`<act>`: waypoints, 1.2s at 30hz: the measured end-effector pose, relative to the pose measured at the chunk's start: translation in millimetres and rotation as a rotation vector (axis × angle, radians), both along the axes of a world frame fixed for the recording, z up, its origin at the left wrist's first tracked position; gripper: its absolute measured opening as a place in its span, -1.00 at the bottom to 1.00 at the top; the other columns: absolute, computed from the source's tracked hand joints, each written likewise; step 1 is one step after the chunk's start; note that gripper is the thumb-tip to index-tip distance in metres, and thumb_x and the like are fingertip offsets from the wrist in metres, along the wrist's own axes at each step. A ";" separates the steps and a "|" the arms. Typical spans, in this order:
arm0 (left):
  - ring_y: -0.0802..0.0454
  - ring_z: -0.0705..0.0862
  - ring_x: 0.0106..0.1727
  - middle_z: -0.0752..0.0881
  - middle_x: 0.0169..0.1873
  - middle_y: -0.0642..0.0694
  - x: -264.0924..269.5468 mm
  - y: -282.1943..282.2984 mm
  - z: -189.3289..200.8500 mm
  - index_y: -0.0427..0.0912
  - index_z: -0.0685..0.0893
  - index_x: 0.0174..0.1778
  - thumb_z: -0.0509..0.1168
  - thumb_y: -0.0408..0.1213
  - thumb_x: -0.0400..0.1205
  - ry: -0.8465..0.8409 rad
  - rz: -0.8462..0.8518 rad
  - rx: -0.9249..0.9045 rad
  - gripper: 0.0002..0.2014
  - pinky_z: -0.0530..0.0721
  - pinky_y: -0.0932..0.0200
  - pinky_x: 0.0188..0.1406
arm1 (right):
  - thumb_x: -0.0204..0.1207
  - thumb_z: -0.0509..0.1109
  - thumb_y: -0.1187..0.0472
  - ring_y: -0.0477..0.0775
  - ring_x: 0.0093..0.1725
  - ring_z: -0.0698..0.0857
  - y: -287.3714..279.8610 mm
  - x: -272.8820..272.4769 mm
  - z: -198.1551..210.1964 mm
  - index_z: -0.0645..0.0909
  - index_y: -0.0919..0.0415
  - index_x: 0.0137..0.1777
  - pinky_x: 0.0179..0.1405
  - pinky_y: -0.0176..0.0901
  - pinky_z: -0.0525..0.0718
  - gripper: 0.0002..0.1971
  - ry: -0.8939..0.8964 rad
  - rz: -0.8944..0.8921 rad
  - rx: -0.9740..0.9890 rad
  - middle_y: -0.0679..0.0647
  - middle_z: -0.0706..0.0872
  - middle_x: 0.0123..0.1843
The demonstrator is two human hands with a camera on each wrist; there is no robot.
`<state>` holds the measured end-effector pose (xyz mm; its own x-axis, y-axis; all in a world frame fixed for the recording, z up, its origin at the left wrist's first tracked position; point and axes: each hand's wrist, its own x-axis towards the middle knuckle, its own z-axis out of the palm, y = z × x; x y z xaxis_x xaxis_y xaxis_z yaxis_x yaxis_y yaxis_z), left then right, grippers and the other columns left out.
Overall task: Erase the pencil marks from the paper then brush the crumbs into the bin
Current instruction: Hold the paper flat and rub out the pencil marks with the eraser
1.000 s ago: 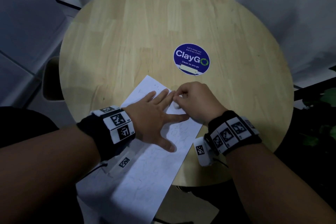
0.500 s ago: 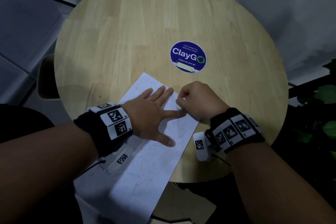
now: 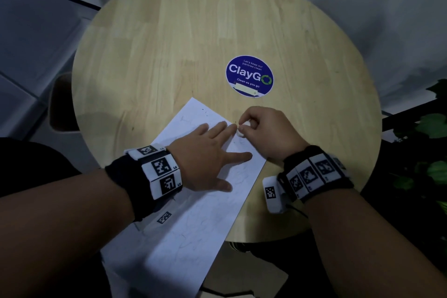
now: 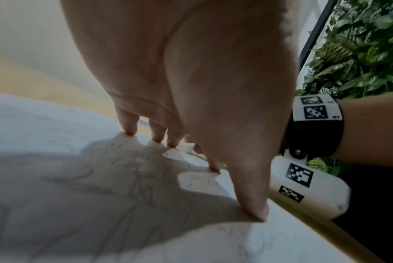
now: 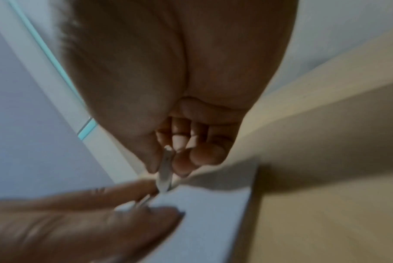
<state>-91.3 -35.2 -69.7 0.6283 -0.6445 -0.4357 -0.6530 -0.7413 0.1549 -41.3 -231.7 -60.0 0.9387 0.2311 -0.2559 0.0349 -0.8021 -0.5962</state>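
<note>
A white sheet of paper [image 3: 193, 213] with faint pencil scribbles lies slanted on the round wooden table [image 3: 169, 31], its near end hanging over the edge. My left hand [image 3: 210, 152] lies flat on the sheet with fingers spread, and the left wrist view shows the fingertips [image 4: 130, 129] pressing down on the paper [image 4: 55, 178]. My right hand [image 3: 266, 130] pinches a small white eraser [image 3: 243, 128] at the sheet's right edge, just beyond my left fingertips. In the right wrist view the thin eraser [image 5: 165, 170] sits between thumb and finger, touching the paper [image 5: 202, 222].
A round blue ClayGo sticker [image 3: 249, 76] sits on the table past my right hand. A chair seat [image 3: 59, 104] shows at the table's left edge. Green plants [image 3: 430, 152] stand on the right. No bin shows in any view.
My right hand with the eraser has shifted back and forth along the paper's right edge and now sits slightly farther up. My left hand stays pressed on the sheet.
</note>
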 end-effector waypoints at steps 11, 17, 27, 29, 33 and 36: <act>-0.25 -0.38 0.84 -0.40 0.81 -0.31 2.6 0.2 -0.5 0.48 -0.22 0.80 0.17 0.70 0.46 0.063 0.002 0.023 0.07 -0.12 -0.33 0.81 | 0.67 0.51 0.21 -0.14 -0.27 0.69 9.9 -2.4 5.4 0.82 0.07 -0.06 -0.26 -0.23 0.54 -0.91 -0.027 0.032 -0.043 -0.11 0.73 -0.35; -0.26 -0.41 0.83 -0.43 0.80 -0.31 1.9 -0.5 0.6 0.48 -0.26 0.79 0.23 0.68 0.45 0.062 0.005 0.032 0.11 -0.16 -0.31 0.82 | 0.62 0.49 0.23 -0.27 -0.32 0.64 0.3 4.7 18.9 0.83 0.04 -0.16 -0.30 -0.34 0.45 -0.85 0.150 0.197 -0.221 -0.21 0.69 -0.38; -0.24 -0.44 0.82 -0.46 0.79 -0.29 2.7 -0.3 -0.7 0.50 -0.26 0.78 0.22 0.72 0.40 0.088 0.018 0.028 0.14 -0.21 -0.32 0.81 | 0.55 0.54 0.25 -0.35 -0.35 0.66 -4.4 5.4 15.5 0.82 0.02 -0.25 -0.33 -0.33 0.47 -0.83 0.154 0.077 -0.173 -0.28 0.73 -0.46; -0.23 -0.45 0.82 -0.46 0.79 -0.29 2.6 -0.1 0.4 0.50 -0.26 0.78 0.23 0.71 0.40 0.092 0.018 0.034 0.14 -0.21 -0.33 0.81 | 0.55 0.52 0.26 -0.33 -0.33 0.69 -2.5 3.6 15.5 0.83 0.01 -0.23 -0.28 -0.28 0.52 -0.83 0.151 0.055 -0.130 -0.26 0.77 -0.42; -0.24 -0.43 0.82 -0.45 0.79 -0.29 3.3 -0.1 0.6 0.52 -0.28 0.77 0.23 0.72 0.39 0.097 0.017 0.034 0.15 -0.20 -0.34 0.81 | 0.62 0.53 0.20 -0.20 -0.26 0.65 8.9 2.8 7.7 0.82 0.07 -0.11 -0.29 -0.34 0.48 -0.92 -0.070 -0.049 -0.058 -0.15 0.70 -0.33; -0.24 -0.45 0.82 -0.46 0.79 -0.29 2.7 -0.1 1.2 0.51 -0.28 0.77 0.23 0.72 0.39 0.098 0.014 0.044 0.15 -0.20 -0.34 0.81 | 0.59 0.54 0.21 -0.20 -0.27 0.65 0.5 6.9 12.6 0.80 0.02 -0.19 -0.29 -0.26 0.46 -0.87 0.045 0.066 -0.156 -0.16 0.71 -0.31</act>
